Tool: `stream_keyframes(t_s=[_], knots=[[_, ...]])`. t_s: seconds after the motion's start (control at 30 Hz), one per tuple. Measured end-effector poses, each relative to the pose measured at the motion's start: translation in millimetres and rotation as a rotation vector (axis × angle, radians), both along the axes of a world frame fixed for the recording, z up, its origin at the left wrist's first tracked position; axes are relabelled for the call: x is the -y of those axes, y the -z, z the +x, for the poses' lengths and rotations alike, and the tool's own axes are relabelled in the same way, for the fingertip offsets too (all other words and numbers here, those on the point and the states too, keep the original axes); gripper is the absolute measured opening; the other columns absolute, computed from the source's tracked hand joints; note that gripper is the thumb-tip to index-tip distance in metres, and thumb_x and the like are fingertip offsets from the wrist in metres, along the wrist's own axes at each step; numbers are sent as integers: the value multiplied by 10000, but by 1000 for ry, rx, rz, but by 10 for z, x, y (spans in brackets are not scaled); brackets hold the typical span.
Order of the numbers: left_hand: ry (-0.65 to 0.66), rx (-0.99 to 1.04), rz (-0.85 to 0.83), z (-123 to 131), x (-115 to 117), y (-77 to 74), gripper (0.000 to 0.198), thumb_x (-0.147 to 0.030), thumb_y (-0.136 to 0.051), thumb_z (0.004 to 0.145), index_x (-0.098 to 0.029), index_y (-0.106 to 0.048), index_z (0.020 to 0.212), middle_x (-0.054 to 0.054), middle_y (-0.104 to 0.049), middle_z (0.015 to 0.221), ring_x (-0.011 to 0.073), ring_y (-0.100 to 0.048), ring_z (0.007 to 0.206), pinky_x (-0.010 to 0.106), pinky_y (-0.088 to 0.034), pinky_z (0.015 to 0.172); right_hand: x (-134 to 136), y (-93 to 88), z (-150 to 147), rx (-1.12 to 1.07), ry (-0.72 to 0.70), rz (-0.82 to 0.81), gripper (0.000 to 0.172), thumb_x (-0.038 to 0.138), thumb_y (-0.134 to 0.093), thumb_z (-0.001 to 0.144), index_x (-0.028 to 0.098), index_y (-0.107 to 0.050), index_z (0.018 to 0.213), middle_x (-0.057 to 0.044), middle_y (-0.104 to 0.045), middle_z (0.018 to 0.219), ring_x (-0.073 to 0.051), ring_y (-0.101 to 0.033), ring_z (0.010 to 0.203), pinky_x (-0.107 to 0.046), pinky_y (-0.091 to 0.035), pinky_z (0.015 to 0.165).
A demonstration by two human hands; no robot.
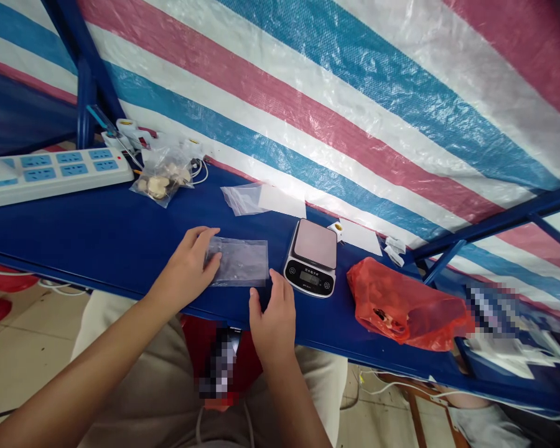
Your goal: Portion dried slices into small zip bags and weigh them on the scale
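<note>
A clear plastic bag (242, 262) lies flat on the blue table (121, 239) in front of me. My left hand (189, 264) rests at the bag's left end, its thumb over the plastic and its fingers curved apart from the thumb. Close to the bag's lower right corner is my right hand (274, 320), thumb and forefinger spread, holding nothing. Just right of the bag stands a small digital kitchen scale (312, 256) with a bare weighing plate; its display is too small to read.
A red plastic bag (401, 305) sits right of the scale. Behind lie clear bags (240, 199) and white paper (284, 200). At the left are a bag of pale slices (161, 182) and a power strip (65, 171). A striped sheet (280, 99) hangs behind the table.
</note>
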State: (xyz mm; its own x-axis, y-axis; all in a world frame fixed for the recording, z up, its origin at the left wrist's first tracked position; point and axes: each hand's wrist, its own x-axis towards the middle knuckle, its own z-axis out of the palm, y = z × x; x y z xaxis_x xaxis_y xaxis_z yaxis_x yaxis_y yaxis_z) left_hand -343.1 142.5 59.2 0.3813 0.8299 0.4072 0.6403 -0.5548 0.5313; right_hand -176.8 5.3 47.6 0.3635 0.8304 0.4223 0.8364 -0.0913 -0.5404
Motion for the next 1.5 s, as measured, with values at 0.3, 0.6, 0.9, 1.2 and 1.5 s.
stream_keyframes(t_s=[0.3, 0.6, 0.9, 1.2, 1.5], knots=[[108, -76, -93, -189, -74, -23, 582, -514, -440, 983, -163, -518, 1441, 154, -582, 1447, 323, -509, 1376, 526, -432, 1158, -101, 6, -58, 15, 78, 50, 355, 232, -451, 1050, 125, -618, 1344, -195, -681, 1306, -299, -636, 1231, -486, -565, 1004], [116, -170, -85, -280, -187, 2, 636, -573, -414, 982, -179, -524, 1469, 140, -591, 1469, 339, -508, 1378, 557, -408, 1151, -164, 15, -49, 29, 47, 19, 391, 191, -389, 1055, 117, -629, 1355, -200, -652, 1374, -292, -623, 1294, -457, -581, 1012], [97, -217, -56, -277, -231, -2, 646, -604, -386, 984, -162, -592, 1408, 157, -612, 1410, 346, -546, 1298, 544, -435, 1109, -78, -69, -40, -2, -60, 147, 389, 151, -438, 1010, 123, -600, 1363, -204, -648, 1352, -287, -593, 1318, -490, -567, 1051], [214, -341, 22, -372, -275, 196, 574, -496, -351, 1006, -306, -506, 1525, 49, -409, 1653, 345, -363, 1535, 581, -320, 1212, -721, -434, -434, 187, -482, -191, 629, 454, -382, 1089, 41, -415, 1562, -179, -382, 1659, -296, -229, 1592, -527, -251, 1296], [199, -403, 3, -386, -294, 256, 682, -520, -247, 1021, -210, -314, 1625, 47, -318, 1682, 316, -269, 1583, 585, -227, 1278, -854, -224, -367, 126, -354, -359, 857, 656, -300, 1052, 10, -328, 1613, -258, -189, 1696, -380, -115, 1597, -608, -136, 1290]])
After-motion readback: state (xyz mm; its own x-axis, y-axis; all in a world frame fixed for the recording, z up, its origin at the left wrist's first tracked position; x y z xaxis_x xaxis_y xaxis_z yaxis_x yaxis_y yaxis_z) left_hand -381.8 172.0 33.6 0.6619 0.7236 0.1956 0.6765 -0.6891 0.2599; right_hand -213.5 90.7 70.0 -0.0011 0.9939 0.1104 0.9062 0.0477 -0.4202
